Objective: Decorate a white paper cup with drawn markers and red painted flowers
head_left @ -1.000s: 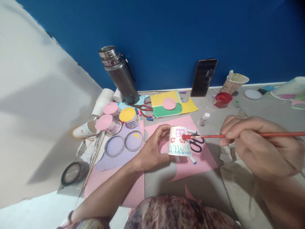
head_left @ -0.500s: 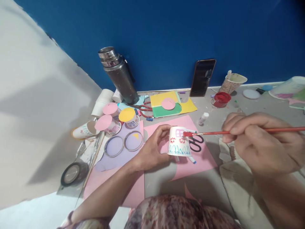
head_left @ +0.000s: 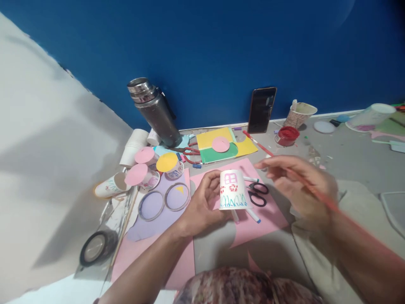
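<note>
- Between my left fingers (head_left: 211,180) and thumb I am holding the paper cup (head_left: 232,190) upside down, just above the pink paper (head_left: 268,213); the fingers are curling round its far side and pinching its wall.
- Facing me on the cup are a pink window, red blotches and blue-green grass strokes, so I judge that I am painting red details on it.
- Right of the cup, my right hand (head_left: 299,185) is blurring with motion; its fingers are pinching the paintbrush (head_left: 262,146), whose red tip is pointing away from the cup toward the red paint pot (head_left: 287,136).
- Judging from that, I am going for more paint; the next move calls for a light dip, then bringing the tip back to the cup wall without smearing the window.
- Just beyond the right fingertips the black scissors (head_left: 257,194) and markers (head_left: 253,216) are lying on the pink paper.
- Hard to make out: the exact grip on the brush, since the hand is smeared, and the brush's rear end along my forearm.
- Hidden from me: the cup's far side and its open mouth.
</note>
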{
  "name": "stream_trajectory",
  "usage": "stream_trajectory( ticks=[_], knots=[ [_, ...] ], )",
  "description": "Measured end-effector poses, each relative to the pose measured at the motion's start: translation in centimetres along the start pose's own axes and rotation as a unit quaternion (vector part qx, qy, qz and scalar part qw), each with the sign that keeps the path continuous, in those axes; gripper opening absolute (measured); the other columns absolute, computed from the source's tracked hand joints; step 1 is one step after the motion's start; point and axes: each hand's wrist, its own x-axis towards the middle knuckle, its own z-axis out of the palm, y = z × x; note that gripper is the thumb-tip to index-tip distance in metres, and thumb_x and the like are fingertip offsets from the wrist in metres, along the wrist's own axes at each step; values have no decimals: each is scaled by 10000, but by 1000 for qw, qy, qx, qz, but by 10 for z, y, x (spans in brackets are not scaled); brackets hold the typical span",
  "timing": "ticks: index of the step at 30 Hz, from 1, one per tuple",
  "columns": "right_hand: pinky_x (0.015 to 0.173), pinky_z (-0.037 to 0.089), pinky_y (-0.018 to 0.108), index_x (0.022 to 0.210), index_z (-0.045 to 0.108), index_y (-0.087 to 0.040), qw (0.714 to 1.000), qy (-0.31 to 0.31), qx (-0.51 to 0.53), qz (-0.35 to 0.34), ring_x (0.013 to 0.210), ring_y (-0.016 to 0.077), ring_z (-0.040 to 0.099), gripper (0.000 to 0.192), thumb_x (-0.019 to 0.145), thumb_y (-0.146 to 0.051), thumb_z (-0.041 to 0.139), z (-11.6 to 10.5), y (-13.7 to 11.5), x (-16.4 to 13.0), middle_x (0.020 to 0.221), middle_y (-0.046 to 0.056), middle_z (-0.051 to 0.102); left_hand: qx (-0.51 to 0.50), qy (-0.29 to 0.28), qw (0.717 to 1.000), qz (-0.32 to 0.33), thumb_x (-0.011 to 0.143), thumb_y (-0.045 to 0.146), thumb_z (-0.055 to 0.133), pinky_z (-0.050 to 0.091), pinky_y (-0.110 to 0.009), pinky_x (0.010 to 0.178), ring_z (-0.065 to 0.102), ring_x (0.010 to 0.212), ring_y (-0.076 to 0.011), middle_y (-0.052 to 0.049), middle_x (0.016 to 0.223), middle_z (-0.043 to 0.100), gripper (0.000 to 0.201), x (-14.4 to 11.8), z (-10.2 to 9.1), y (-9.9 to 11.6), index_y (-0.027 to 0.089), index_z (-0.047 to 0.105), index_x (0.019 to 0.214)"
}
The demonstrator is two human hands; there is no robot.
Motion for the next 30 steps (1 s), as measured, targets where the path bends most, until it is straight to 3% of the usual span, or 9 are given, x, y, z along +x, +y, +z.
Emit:
stream_trajectory(
  ticks=[4, 6, 8, 12, 18, 24, 30],
  knots=[
    [724, 635, 360, 1448, 677, -346, 990, -130, -55, -14, 852, 229, 714, 912, 642, -678, 948, 5, 10, -3, 1176, 67, 745, -48, -6, 998, -33, 697, 147, 950, 562, -381, 990, 664, 1303, -313, -118, 1415, 661, 791, -1, 4, 7, 292, 510, 1338],
    [875, 647, 429, 1535, 590, -359, 984, -167, -60, -14, 1081, 306, 729, 1043, 614, -677, 964, 8, 15, -4, 1319, 102, 712, -62, -8, 997, -37, 684, 147, 966, 566, -371, 972, 670, 1294, -313, -115, 1421, 658, 825, -2, 4, 7, 302, 511, 1355],
    [970, 627, 475, 1578, 536, -365, 978, -198, -66, -11, 1229, 351, 695, 1063, 646, -644, 964, 10, 19, -4, 1406, 122, 682, -61, -6, 998, -34, 670, 154, 979, 559, -369, 981, 663, 1297, -314, -108, 1403, 660, 839, -2, 3, 5, 300, 520, 1357],
    [1023, 596, 501, 1580, 533, -308, 970, -223, -92, -38, 1242, 367, 680, 1005, 711, -599, 944, 9, 21, -1, 1389, 147, 696, -20, 16, 999, -20, 682, 146, 964, 518, -404, 1071, 615, 1354, -323, -100, 1376, 657, 806, -2, 1, -2, 283, 537, 1352],
    [1021, 577, 526, 1528, 540, -241, 958, -225, -154, -93, 1253, 373, 658, 898, 775, -555, 916, 9, 20, 5, 1398, 173, 705, 66, 23, 997, 35, 717, 218, 960, 447, -489, 1218, 444, 1552, -377, -104, 1700, 409, 994, -4, -5, 0, 360, 444, 1555],
    [1020, 559, 488, 1475, 589, -218, 948, -249, -155, -127, 1197, 342, 678, 803, 826, -606, 860, 11, 19, 6, 1330, 167, 739, 248, 23, 968, 24, 773, 278, 926, 366, -533, 1288, 423, 1576, -390, -93, 1699, 464, 983, -10, -14, 7, 364, 434, 1620],
    [988, 565, 478, 1481, 596, -246, 953, -242, -138, -122, 1187, 346, 675, 906, 730, -630, 926, 8, 17, 9, 1276, 139, 745, 295, 0, 955, 15, 766, 126, 810, 355, -542, 1296, 468, 1541, -360, -99, 1643, 522, 882, -6, -11, 8, 315, 486, 1564]
  ],
)
